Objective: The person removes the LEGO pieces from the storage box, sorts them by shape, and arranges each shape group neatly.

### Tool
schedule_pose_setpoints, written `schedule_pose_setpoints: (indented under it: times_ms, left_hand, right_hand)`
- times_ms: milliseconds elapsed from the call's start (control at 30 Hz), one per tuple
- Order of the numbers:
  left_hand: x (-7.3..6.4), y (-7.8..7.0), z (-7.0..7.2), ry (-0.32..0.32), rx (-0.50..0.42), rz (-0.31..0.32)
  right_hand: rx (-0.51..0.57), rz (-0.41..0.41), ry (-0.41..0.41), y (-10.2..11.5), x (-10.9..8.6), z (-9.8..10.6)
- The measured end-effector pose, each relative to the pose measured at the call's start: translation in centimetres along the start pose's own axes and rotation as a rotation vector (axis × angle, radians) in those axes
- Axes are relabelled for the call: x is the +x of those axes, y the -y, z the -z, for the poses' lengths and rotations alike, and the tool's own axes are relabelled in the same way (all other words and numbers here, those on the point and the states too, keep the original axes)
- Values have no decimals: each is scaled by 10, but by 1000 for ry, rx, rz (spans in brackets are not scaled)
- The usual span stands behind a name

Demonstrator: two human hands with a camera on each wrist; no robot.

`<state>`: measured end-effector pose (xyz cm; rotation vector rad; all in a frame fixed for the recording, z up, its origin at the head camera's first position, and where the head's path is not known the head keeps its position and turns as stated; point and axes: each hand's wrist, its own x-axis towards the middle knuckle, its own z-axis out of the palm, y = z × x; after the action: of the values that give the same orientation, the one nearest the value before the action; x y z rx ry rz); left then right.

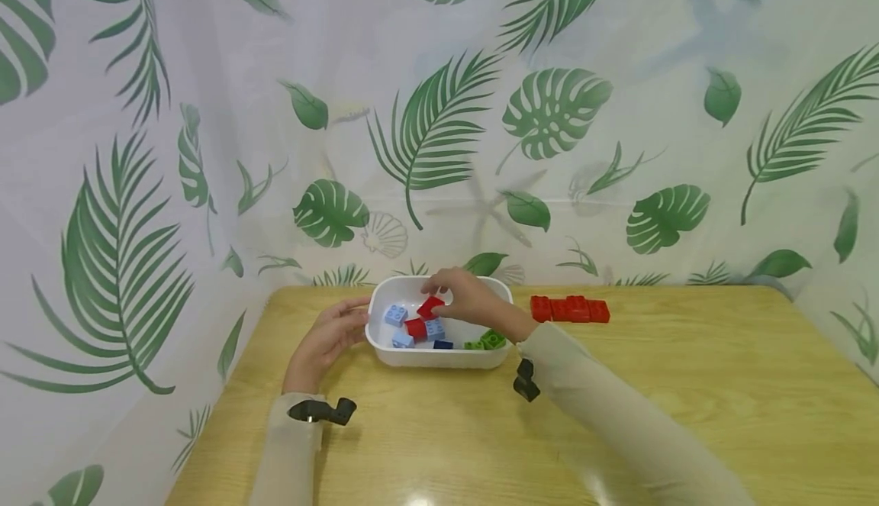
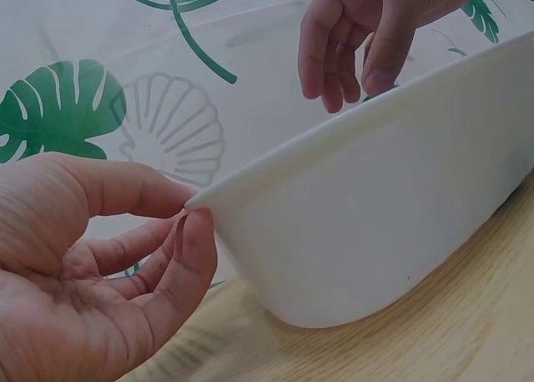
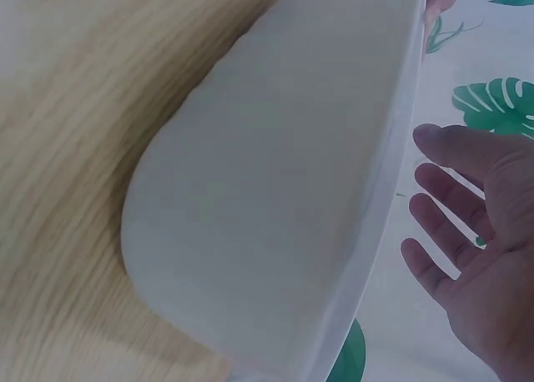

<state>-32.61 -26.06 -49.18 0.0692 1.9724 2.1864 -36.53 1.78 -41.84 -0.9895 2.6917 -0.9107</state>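
- Curtain point(image 1: 89, 155) printed with green leaves hangs to the left of the white tub point(image 1: 439, 358) and also behind it.
- Left hand point(image 1: 330, 340), at the tub's left end, pinches the rim between fingertips; a black wrist mount point(image 1: 323, 411) sits on its sleeve, nearer than the tub.
- Light blue bricks point(image 1: 395, 315) lie mostly in the tub's left part, one of them nearer its middle.
- Red cylinder-like piece point(image 1: 415, 329) lies near the tub's middle, just beside that light blue brick.
- Red brick point(image 1: 430, 307) sits tilted in the tub behind that piece, directly under the fingers.
- Dark blue brick point(image 1: 442, 345) is partly hidden by the tub's near wall.
- Right hand point(image 1: 474, 300) hangs over the tub, released, fingers loosely parted; it blocks part of the tub's inside and far rim.
- Green bricks point(image 1: 491, 340) lie at the tub's near right corner, below the wrist.
- Row of red bricks point(image 1: 570, 309) stands on the bench point(image 1: 687, 391), right of the tub.
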Motion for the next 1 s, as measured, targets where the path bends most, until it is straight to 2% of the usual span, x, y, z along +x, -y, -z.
schedule_pose_setpoints:
  times_ms: [133, 533, 1000]
  left_hand:
    - [-2, 0, 0, -13, 2, 22]
    - [1, 2, 1, -9, -5, 13]
    - [3, 0, 1, -20, -7, 24]
  right_hand:
    - [-49, -4, 32, -3, 6, -2]
    - [-258, -3, 107, -6, 24, -13]
    - [-316, -38, 129, -11, 30, -21]
